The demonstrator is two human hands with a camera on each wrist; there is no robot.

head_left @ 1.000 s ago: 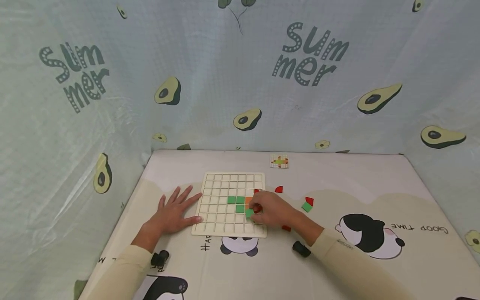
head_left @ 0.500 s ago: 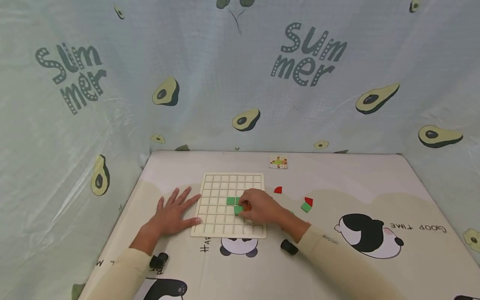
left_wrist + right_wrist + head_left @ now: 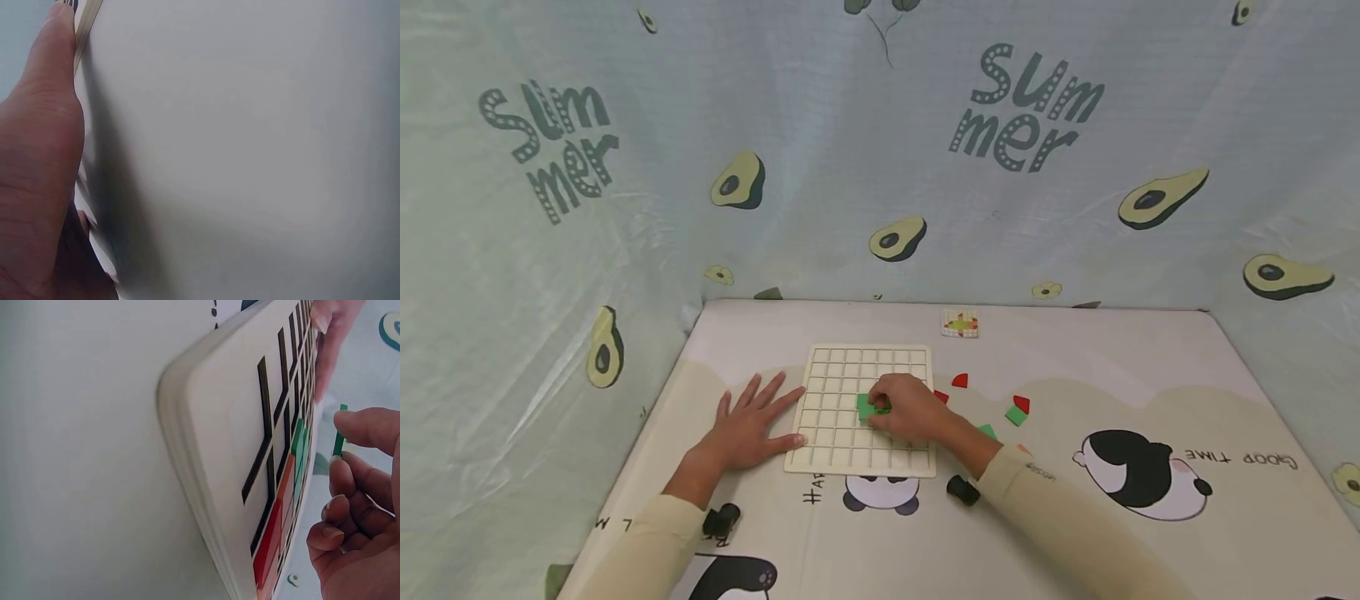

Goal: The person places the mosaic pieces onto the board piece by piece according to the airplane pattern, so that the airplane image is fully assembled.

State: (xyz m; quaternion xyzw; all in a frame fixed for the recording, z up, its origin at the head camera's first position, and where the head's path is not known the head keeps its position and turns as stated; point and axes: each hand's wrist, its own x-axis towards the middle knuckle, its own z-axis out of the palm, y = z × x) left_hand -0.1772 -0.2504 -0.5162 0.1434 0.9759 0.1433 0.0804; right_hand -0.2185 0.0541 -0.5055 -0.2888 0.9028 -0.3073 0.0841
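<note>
A pale gridded board (image 3: pixel 823 457) lies on the table in the head view. My left hand (image 3: pixel 741 429) rests with its fingers spread beside it, thumb and a fingertip touching its left edge. Over the board's right half is my right hand (image 3: pixel 913 408). In the right wrist view, its thumb and forefinger pinch a thin green tile (image 3: pixel 340 437) on edge, above the board. Green tiles (image 3: pixel 300 447), an orange tile (image 3: pixel 286 487) and a red tile (image 3: pixel 267 547) sit in the grid; my right hand covers most of them in the head view.
A small printed pattern card (image 3: pixel 959 323) lies behind the board. Loose on the right are a red quarter-round piece (image 3: pixel 960 381), a red piece (image 3: pixel 1022 404) against a green tile (image 3: pixel 1017 416), and another green tile (image 3: pixel 987 431). Black wrist-worn devices show by both sleeves.
My right hand has moved left across the board, from over the orange and red tiles to over the green ones. The left hand stays at the board's left edge.
</note>
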